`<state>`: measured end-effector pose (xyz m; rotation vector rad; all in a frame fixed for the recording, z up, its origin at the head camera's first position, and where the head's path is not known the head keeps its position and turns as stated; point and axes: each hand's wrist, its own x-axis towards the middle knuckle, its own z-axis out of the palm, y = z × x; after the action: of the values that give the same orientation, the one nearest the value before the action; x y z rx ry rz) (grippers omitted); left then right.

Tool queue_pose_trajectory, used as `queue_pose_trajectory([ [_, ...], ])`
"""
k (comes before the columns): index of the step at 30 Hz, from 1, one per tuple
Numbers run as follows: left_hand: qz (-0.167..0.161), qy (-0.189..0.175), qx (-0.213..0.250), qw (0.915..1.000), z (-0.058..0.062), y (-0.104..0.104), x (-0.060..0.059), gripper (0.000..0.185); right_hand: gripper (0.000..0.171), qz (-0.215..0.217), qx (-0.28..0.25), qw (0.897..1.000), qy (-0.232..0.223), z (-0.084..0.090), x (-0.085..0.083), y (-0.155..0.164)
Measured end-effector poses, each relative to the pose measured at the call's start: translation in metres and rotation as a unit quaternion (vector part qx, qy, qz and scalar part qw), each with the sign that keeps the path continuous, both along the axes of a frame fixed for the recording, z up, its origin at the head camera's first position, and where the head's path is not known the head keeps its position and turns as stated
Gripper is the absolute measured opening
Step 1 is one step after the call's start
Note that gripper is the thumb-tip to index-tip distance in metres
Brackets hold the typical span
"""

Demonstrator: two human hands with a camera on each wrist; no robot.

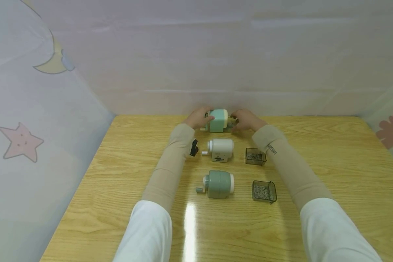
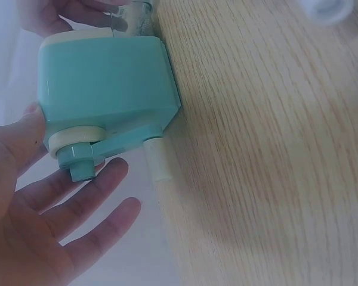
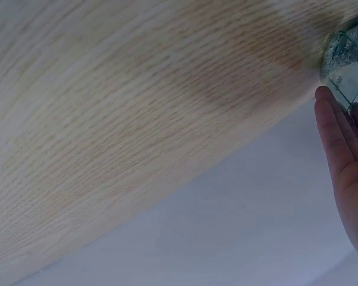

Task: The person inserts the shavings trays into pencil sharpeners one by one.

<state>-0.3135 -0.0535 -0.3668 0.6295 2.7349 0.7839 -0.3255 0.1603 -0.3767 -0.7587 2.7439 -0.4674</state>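
Your left hand (image 2: 30,202) lay open, fingers (image 2: 92,182) straight and spread, touching the crank end of the teal sharpener (image 1: 218,120). Your right hand (image 1: 245,120) held its clear tray (image 3: 346,65) at the opposite end, fingers straight alongside; grip unclear.

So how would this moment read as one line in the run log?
left hand: open beside teal sharpener | right hand: on clear drawer, grip unclear | table: two more sharpeners, two trays

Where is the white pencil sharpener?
In the head view, the white pencil sharpener sits mid-table, between the teal sharpener behind it and the grey-green sharpener in front.
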Motion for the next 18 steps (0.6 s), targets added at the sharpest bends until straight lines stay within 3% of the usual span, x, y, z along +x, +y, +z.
queue_pose_trajectory([
  [18, 0.002, 0.003, -0.002, 1.0000, 0.0006, 0.0015, 0.0017, 0.048, 0.061, 0.012, -0.004, 1.000, 0.002, 0.0010, 0.0017, -0.0063],
])
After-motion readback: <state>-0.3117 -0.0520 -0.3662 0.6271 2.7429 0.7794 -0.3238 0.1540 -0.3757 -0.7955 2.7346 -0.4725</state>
